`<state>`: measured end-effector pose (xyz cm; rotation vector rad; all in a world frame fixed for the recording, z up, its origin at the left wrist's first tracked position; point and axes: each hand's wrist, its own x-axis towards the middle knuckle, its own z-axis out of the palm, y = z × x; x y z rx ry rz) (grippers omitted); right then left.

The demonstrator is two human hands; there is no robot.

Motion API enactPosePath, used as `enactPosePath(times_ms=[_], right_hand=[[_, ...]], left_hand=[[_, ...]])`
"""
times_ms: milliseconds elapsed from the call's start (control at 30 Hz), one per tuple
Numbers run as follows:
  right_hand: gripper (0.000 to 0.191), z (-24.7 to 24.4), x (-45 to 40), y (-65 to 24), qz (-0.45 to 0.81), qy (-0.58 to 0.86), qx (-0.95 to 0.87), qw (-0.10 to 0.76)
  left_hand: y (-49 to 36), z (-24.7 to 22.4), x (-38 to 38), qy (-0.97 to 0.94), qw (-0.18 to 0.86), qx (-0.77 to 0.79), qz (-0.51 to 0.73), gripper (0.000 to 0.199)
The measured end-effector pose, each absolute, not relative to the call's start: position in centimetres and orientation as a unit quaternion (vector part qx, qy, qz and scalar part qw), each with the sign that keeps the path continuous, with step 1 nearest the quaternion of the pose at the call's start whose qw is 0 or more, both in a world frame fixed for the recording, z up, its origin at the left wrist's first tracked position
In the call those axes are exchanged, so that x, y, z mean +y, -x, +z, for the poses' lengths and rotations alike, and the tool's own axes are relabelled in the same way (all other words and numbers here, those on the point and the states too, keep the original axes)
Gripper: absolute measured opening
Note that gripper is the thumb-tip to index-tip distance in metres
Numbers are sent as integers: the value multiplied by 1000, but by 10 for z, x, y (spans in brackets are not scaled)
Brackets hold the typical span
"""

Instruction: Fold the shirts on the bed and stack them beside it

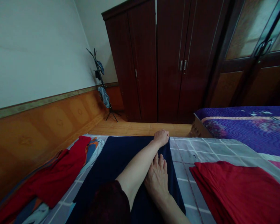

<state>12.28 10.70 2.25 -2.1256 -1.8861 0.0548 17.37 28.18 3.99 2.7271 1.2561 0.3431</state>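
A navy blue cloth lies spread flat on the grey checked bed cover; I cannot tell what kind of garment it is. My left hand reaches out to the cloth's far right corner, its fingers closed on the edge there. Closer to me, my right hand rests palm down on the cloth near its right edge, fingers stretched out. The left forearm crosses just beside the right fingertips. A dark sleeve covers part of the near cloth.
Folded red cloth lies on the right. Red clothing is heaped with other garments on the left. A purple bedspread is at the right back. Dark wardrobes and a coat stand stand beyond the bed.
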Motion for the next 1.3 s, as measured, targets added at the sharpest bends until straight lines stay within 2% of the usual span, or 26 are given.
enactPosePath(times_ms=[233,367,467,667,800,1000,1300], right_hand=[[55,18,107,-120,-2,754,-647,118],[60,20,107,-120,-5,754,-646,119],[61,19,109,-120,-9,750,-650,121],[62,16,110,-119,-18,751,-650,115],[62,15,111,-119,-23,751,-651,109],[61,17,110,-120,-19,753,-649,107],[62,17,109,-120,-9,755,-646,114]], left_hand=[[-149,42,273,-879,71,443,164,21],[-71,59,291,-808,34,562,174,23],[9,70,315,-710,11,688,145,33],[109,60,349,-596,66,799,48,31],[114,41,365,-600,70,795,54,31],[115,23,369,-623,-3,775,103,32],[112,18,353,-694,-81,707,107,35]])
